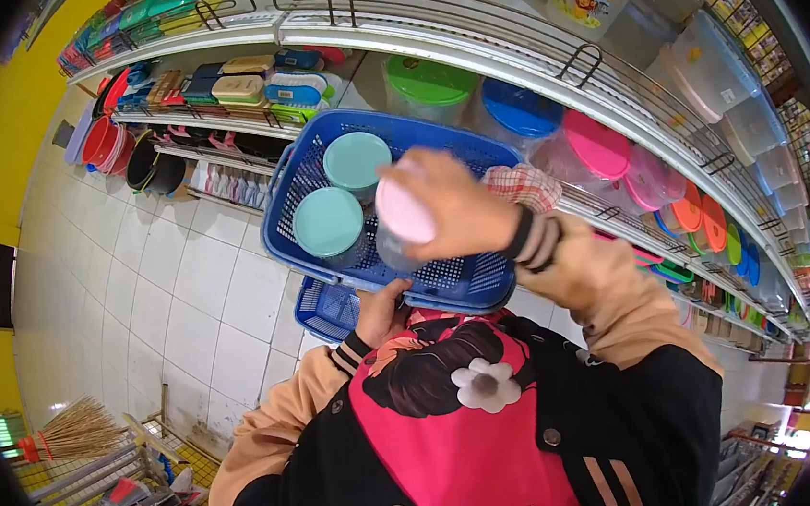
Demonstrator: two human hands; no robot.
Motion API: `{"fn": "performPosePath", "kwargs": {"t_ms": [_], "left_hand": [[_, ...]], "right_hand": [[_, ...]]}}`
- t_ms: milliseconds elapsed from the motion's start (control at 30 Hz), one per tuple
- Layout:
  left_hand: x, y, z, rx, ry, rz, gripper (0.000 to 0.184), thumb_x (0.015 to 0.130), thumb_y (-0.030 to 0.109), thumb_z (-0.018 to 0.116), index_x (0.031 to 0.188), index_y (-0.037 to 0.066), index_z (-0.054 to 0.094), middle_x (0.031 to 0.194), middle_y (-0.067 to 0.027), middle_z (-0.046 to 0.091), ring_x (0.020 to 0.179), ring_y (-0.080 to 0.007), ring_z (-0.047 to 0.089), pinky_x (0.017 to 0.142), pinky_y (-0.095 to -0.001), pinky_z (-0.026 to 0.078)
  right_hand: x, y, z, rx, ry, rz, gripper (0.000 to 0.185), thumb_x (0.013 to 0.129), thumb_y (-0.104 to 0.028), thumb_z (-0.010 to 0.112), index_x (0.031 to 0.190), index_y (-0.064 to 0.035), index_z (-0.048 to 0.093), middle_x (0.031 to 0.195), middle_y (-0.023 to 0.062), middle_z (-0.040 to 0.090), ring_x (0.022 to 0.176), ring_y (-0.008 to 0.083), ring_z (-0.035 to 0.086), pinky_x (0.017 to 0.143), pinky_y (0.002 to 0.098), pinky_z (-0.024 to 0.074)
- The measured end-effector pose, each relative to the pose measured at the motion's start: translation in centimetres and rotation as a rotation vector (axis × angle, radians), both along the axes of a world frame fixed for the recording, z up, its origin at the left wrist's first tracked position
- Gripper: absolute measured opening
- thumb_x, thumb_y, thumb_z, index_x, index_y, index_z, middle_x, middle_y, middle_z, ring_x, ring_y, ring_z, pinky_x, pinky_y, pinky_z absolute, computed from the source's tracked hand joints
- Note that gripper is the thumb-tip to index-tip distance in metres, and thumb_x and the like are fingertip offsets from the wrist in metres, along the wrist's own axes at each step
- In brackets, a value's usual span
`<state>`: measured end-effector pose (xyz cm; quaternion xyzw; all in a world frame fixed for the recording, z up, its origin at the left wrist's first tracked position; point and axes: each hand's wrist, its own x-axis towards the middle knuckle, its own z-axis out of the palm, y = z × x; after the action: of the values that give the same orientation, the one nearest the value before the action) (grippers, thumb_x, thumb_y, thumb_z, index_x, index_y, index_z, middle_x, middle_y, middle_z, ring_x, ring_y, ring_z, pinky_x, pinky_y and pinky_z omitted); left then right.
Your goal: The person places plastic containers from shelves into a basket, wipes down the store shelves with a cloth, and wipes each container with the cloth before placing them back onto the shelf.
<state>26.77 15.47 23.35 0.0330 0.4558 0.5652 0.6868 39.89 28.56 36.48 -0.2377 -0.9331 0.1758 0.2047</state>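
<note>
A blue plastic shopping basket [303, 243] is in front of my body, against the shelf. My left hand [381, 311] grips its near rim, thumb on top. Inside the basket's left half stand two clear jars with mint-green lids, one jar [357, 161] farther off and another jar [327, 221] nearer. My right hand [458, 200], blurred by motion, is closed around a clear jar with a pink lid [404, 210]. This jar is tilted, over the basket beside the green-lidded ones; whether its base touches the basket floor cannot be seen.
A red-and-white checkered cloth [523, 188] lies at the basket's right end. Below is another blue basket [325, 308]. Wire-edged shelves [444, 42] hold containers with green [428, 77], blue and pink lids. Brushes [294, 87] hang left; a broom [78, 428] stands at lower left.
</note>
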Motion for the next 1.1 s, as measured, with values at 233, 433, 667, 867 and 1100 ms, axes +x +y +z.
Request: {"fn": "performPosePath", "kwargs": {"t_ms": [233,433,667,867,1100], "left_hand": [[-0.3,0.1,0.8,-0.119,-0.013,-0.046,0.022,0.075,0.001,0.055,0.096,-0.004,0.055,0.097,-0.0113,0.056,0.088,-0.0236,0.056,0.083,-0.0382,0.047],[-1.3,-0.1,-2.6,-0.049,-0.109,-0.146,0.028,0.079,0.003,0.051,0.105,-0.006,0.051,0.102,-0.0145,0.057,0.094,-0.0246,0.056,0.086,-0.0379,0.046],[-1.3,0.0,-1.5,-0.092,-0.21,-0.178,0.028,0.08,0.002,0.047,0.107,-0.007,0.044,0.104,-0.0179,0.055,0.097,-0.0324,0.055,0.089,-0.0457,0.046],[-1.4,0.2,-3.3,-0.064,-0.238,-0.178,0.025,0.08,0.002,0.047,0.103,-0.007,0.045,0.102,-0.0176,0.055,0.096,-0.0315,0.056,0.089,-0.0438,0.047],[-0.7,0.2,0.2,-0.116,-0.114,-0.072,0.025,0.076,-0.001,0.053,0.099,-0.007,0.045,0.094,-0.014,0.052,0.087,-0.0274,0.055,0.085,-0.0415,0.049]], "right_hand": [[-3.0,-0.1,-13.4,-0.043,-0.059,0.256,0.1,0.05,-0.035,0.081,0.131,-0.0021,0.032,0.125,0.0255,0.036,0.117,0.0424,0.034,0.1,0.0489,0.0278],[-2.5,0.3,-8.3,-0.066,-0.18,0.256,0.095,0.056,-0.032,0.077,0.135,-0.0118,0.029,0.134,0.0252,0.029,0.125,0.0429,0.029,0.103,0.0503,0.0234],[4.4,9.2,14.3,0.825,0.313,-0.442,0.056,0.066,-0.024,0.071,0.114,-0.0027,0.051,0.113,0.0165,0.052,0.102,0.0317,0.051,0.083,0.043,0.0405],[12.2,20.5,17.9,0.306,-0.137,-1.185,0.074,0.065,-0.049,0.07,0.115,0.0005,0.047,0.111,0.0233,0.052,0.102,0.0353,0.053,0.086,0.0397,0.0429],[14.0,18.4,16.7,0.475,0.246,-1.032,0.073,0.057,-0.056,0.071,0.106,-0.0052,0.052,0.097,0.0195,0.06,0.097,0.0372,0.055,0.078,0.0398,0.0473]]}}
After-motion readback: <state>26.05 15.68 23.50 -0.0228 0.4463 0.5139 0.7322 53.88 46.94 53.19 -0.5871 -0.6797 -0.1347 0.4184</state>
